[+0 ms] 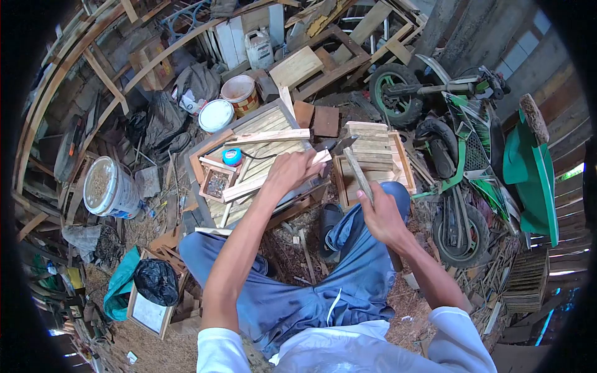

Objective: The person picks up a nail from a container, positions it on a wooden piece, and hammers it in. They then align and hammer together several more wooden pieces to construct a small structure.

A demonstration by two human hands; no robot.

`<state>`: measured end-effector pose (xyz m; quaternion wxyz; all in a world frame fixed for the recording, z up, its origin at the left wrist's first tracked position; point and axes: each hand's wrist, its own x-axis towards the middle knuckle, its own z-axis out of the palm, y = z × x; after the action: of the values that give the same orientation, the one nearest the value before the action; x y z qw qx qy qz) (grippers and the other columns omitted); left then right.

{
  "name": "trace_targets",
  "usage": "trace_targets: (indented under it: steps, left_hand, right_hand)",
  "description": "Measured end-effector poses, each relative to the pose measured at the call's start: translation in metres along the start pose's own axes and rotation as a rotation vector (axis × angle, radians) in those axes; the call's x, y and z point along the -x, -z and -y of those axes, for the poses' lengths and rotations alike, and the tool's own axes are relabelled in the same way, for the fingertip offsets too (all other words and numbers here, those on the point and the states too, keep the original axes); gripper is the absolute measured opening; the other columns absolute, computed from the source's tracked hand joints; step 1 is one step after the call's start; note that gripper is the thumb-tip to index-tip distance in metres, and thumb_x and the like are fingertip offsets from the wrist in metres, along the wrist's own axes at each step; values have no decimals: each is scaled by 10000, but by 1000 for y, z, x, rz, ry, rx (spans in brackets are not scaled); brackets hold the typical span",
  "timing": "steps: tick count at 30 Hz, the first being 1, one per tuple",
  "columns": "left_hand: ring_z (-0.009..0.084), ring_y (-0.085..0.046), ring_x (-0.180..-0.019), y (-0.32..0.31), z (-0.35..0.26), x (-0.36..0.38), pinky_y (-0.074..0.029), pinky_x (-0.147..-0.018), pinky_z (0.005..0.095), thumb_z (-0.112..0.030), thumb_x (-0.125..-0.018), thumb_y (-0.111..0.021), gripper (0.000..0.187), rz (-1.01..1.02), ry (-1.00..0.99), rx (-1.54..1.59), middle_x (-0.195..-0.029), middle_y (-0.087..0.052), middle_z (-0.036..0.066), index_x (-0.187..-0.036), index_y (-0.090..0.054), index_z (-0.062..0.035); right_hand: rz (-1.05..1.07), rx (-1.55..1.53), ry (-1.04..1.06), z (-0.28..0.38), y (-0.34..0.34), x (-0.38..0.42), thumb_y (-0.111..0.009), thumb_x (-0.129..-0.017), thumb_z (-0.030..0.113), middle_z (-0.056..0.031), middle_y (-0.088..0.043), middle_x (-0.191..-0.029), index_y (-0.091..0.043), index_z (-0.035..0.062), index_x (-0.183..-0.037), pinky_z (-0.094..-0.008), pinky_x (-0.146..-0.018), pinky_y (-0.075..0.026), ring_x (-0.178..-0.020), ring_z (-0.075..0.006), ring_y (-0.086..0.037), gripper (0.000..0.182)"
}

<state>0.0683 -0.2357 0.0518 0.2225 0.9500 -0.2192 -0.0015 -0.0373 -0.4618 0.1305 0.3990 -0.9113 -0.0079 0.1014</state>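
My left hand (290, 171) is closed on a pale wood strip (252, 185) that lies slantwise over the slatted wooden bench. In my right hand (381, 214) is the wooden handle of a hammer (356, 168), whose dark head is up near the strip's end. Another wood strip (273, 135) lies across the bench behind my left hand. A blue tape measure (232, 156) sits beside a small wooden box of nails (216, 184). To the right of the hammer stands a slatted wooden crate (371, 163).
A green and white motorbike (463, 149) stands on the right, near a green wheelbarrow (528, 180). Buckets (112, 186) stand at the left and behind the bench. Scrap wood (329, 62) is piled at the back. A framed panel (148, 313) with a black bag lies at lower left.
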Motion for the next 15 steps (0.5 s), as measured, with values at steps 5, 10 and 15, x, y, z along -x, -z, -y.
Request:
trace_targets:
  steps: [5,10,15]
  left_hand:
    - [422,-650,-754,-3,2,2,-490,-658,517,-503,-923,-555,447,-23,-46,-5,-732,-655,224,-1034,-610,-73]
    - [414,-644,-669,-5,0,8,-503,-594,497,-502,-917,-565,447,-38,-53,-98,-658,-635,204,-1011,-571,-64]
    - [392,-642,-602,-12,-2,11,-501,-546,487,-553,-922,-537,496,-33,-37,-150,-609,-623,178,-1018,-574,-67]
  right_hand:
    - [36,-40,52,8,6,-4,-492,-999,205,-311,-590,-703,-480,-58,-1028,-527,-641,-431,-737,-508,-598,264]
    - [20,23,142,11,7,-8,-488,-998,195,-320,-590,-718,-492,-65,-1038,-536,-648,-428,-750,-516,-593,263]
    - [-1,71,239,8,5,-9,-493,-995,177,-333,-581,-705,-470,-66,-992,-565,-623,-419,-726,-541,-575,243]
